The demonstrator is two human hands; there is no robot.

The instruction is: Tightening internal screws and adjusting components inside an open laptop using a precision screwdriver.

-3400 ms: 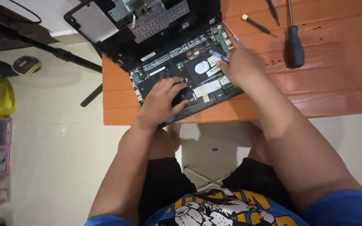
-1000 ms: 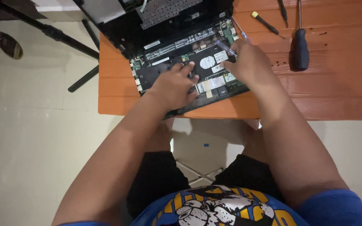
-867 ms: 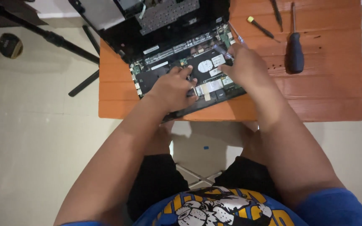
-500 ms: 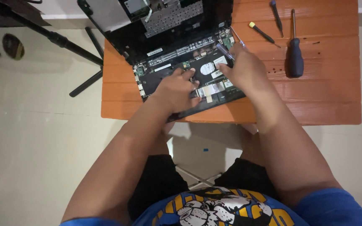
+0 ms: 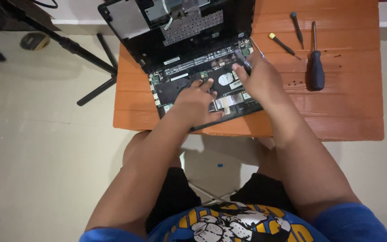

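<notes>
An opened black laptop [image 5: 157, 49] lies on the orange wooden table [image 5: 337, 112], its base uncovered so the circuit board and parts [image 5: 175, 74] show. My left hand [image 5: 195, 101] rests flat on the middle of the exposed base, fingers spread, holding nothing. My right hand [image 5: 258, 78] is at the board's right end, gripping a small screwdriver [image 5: 243, 59] whose thin shaft pokes out behind the fingers. What the tip touches is hidden by the hand.
To the right on the table lie a large dark-handled screwdriver [image 5: 316, 67], a yellow-capped small screwdriver [image 5: 283, 45] and another thin one [image 5: 296, 24], with tiny loose screws [image 5: 337, 56]. Black tripod legs [image 5: 90, 58] stand on the floor left of the table. My knees are under the table's front edge.
The view has drifted a little. Both hands stay on the laptop's base, the right one with the small screwdriver at the right end of the board.
</notes>
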